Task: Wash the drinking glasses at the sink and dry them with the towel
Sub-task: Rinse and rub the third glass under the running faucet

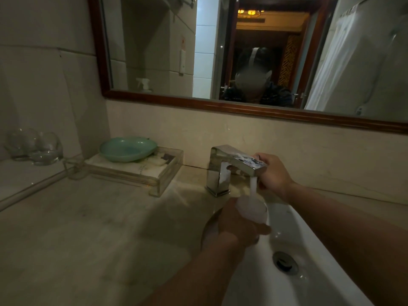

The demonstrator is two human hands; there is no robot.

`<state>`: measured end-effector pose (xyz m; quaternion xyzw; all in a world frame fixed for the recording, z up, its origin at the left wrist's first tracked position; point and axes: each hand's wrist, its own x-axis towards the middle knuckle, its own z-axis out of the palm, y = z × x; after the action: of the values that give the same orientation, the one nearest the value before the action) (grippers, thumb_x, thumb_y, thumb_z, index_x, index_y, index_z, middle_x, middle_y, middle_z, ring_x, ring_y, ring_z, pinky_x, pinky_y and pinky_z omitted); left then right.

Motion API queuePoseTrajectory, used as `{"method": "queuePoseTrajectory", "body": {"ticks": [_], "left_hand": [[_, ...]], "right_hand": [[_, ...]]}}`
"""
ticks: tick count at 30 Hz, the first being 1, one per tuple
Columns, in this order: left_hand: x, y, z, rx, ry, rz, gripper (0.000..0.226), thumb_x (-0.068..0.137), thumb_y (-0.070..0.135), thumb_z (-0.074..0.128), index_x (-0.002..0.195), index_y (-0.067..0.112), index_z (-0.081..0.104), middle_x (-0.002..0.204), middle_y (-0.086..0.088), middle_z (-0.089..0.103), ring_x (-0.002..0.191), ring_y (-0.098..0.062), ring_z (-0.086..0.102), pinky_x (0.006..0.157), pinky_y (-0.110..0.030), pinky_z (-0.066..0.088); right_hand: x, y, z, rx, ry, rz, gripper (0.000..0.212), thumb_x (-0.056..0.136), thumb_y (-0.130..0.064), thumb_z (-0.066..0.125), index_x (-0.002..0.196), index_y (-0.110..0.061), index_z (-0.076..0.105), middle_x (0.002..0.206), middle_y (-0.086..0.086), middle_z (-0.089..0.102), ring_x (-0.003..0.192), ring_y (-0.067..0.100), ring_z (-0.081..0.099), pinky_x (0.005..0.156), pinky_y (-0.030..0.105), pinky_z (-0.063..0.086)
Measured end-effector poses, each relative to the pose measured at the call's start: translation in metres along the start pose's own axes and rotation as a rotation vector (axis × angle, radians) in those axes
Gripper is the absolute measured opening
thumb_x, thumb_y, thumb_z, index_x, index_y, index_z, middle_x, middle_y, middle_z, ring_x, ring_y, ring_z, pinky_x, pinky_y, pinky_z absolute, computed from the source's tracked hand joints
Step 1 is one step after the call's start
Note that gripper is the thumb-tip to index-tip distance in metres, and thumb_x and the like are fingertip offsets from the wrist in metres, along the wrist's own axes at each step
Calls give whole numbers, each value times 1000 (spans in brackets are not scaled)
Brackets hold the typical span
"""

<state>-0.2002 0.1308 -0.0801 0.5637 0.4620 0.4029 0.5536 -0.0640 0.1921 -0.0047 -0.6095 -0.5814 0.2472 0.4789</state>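
The sink (313, 246), white, occupies the near right, with its drain (285, 261) open in the basin floor. Both forearms reach in from the near edge. The left hand (239, 226) is over the sink's left rim, fingers curled round a drinking glass (251, 209), mouth up and tilted right. A water stream (254, 185) falls from the tap (229, 165) straight into that glass; motion blur hides its finer detail. The right hand (274, 173), arm extended, grips the outer end of the chrome tap, fingers wrapped beneath. The beige worktop (88, 228) runs left. Farther back a clear tray (141, 173) carries a green dish (128, 149). At far left two more glasses (36, 146) stand on a glass shelf (26, 180). A wood-framed mirror (154, 51) hangs on the far wall.
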Motion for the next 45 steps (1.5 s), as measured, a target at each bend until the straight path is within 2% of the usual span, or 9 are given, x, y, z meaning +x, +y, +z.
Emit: {"method": "queuePoseTrajectory", "body": {"ticks": [9, 13, 17, 22, 26, 32, 37, 41, 45], "left_hand": [[-6, 6, -3, 79, -27, -1, 74, 65, 2, 94, 131, 9, 61, 122, -8, 70, 112, -26, 69, 96, -48, 59], [-4, 5, -2, 71, -63, 50, 68, 64, -3, 94, 124, 10, 63, 121, -8, 69, 115, -26, 67, 100, -48, 57], [-12, 3, 2, 157, -83, 110, 90, 48, 14, 102, 129, 10, 63, 125, -4, 70, 117, -20, 66, 96, -36, 58], [-22, 4, 2, 371, -184, 195, 78, 38, 38, 94, 111, 25, 70, 111, 5, 73, 105, -14, 70, 87, -45, 61], [-30, 12, 2, 599, -332, 229, 64, 58, 26, 96, 115, 30, 67, 111, 11, 71, 100, -7, 66, 87, -36, 59], [-31, 7, -1, 650, -390, 145, 63, 59, 12, 98, 114, 25, 69, 108, 3, 74, 93, -18, 74, 82, -44, 64], [-30, 11, -1, 747, -431, 190, 56, 66, 13, 95, 116, 22, 72, 111, 1, 74, 102, -19, 71, 90, -41, 61], [-26, 7, -2, 704, -371, 174, 54, 60, 13, 97, 106, 23, 72, 100, 3, 76, 91, -18, 74, 83, -45, 63], [-24, 1, -2, 727, -371, 156, 59, 57, 13, 98, 109, 21, 71, 102, -1, 76, 90, -20, 74, 79, -44, 64]], "right_hand": [[-2, -23, -11, -123, -107, 74, 25, 101, -9, 51, 79, -11, 62, 52, 6, 58, 38, 19, 44, 40, 25, 35], [-33, -33, -40, -244, -314, 21, 23, 105, -17, 48, 101, -6, 68, 82, 13, 65, 51, 18, 57, 48, 30, 46], [-70, -25, -71, -298, -300, -140, 36, 103, -18, 53, 132, -38, 61, 111, -9, 61, 74, 18, 65, 56, 27, 54], [-114, -17, -87, -305, -312, -161, 42, 94, 7, 50, 91, -24, 79, 90, -2, 75, 80, 14, 70, 55, 35, 58], [-136, -2, -74, -665, -603, -273, 48, 78, 2, 55, 107, -32, 76, 103, -8, 75, 90, 6, 69, 78, 28, 56], [-143, 24, -57, -660, -615, -168, 52, 88, -2, 52, 126, -35, 65, 105, -16, 61, 82, -2, 57, 70, 10, 41], [-151, 27, -47, -435, -748, -131, 33, 81, -2, 52, 97, -25, 69, 88, -7, 67, 80, 18, 68, 71, 28, 59], [-145, 38, -43, -481, -645, -166, 32, 86, -9, 58, 109, -28, 68, 108, -6, 68, 93, 13, 65, 77, 24, 53], [-147, 39, -38, -394, -626, -152, 32, 82, 2, 58, 97, -19, 76, 90, -2, 74, 80, 15, 71, 71, 36, 62]]}}
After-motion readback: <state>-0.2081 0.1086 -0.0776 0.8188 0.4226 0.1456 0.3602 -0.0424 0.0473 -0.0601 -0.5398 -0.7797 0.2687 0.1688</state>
